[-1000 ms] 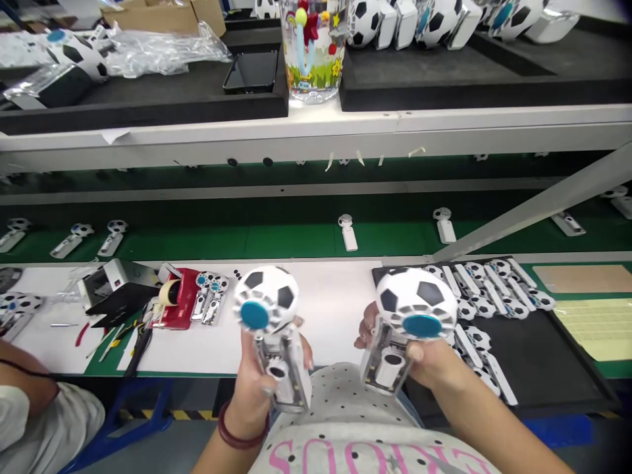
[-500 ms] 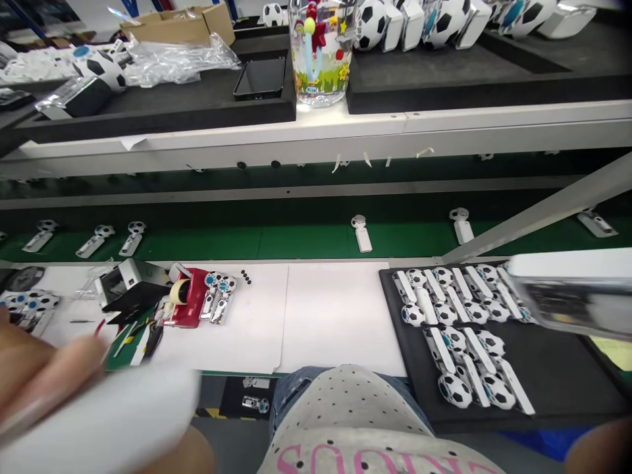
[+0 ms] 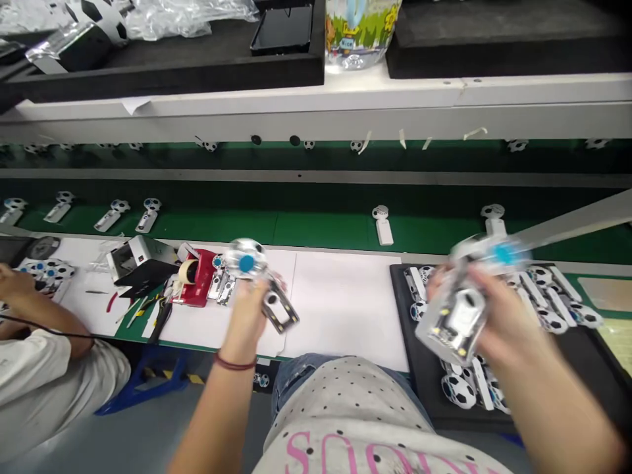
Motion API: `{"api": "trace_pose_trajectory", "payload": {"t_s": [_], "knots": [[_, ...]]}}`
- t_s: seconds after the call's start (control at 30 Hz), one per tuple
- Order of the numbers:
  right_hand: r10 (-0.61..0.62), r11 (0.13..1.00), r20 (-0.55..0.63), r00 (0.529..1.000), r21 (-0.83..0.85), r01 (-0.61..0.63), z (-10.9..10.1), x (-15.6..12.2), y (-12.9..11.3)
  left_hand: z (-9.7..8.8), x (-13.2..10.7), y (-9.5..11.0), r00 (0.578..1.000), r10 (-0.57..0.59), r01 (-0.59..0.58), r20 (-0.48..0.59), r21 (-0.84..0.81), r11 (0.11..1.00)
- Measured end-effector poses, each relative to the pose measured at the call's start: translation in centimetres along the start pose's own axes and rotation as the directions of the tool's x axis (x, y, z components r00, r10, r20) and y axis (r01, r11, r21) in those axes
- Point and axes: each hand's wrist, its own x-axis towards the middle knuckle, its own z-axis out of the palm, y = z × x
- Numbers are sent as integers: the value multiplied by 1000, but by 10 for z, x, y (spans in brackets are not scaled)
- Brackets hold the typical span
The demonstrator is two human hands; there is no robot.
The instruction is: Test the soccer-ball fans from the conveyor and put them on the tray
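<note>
Your left grip is closed round a soccer-ball handheld fan tilted above the white counter, and your right grip seems wrapped round a second, blurred fan over the black tray.

Shirt lettering: big pink capitals across the front of the shirt, upside down in this view and cut off by the bottom edge; the first letters look like "SOO", the rest cannot be read.

Cup label: a small pale tag low on the printed cup carries a tiny mark, too small to read.
</note>
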Motion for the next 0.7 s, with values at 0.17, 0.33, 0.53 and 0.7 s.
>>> {"api": "trace_pose_trajectory", "payload": {"t_s": [0.17,0.33,0.53,0.7], "knots": [[578,804,-101,810,238,-544,-31,17,124,-41,10,-131,869,-487,494,-83,116,862],[523,851,-108,845,120,-511,-13,71,140,-28,35,-148,858,-513,506,-5,168,846],[207,971,-2,978,120,-205,56,159,84,31,127,-84,962,-181,122,203,272,955],[299,954,27,954,-20,-298,27,140,121,-1,114,-102,921,-229,4,315,581,814]]}}
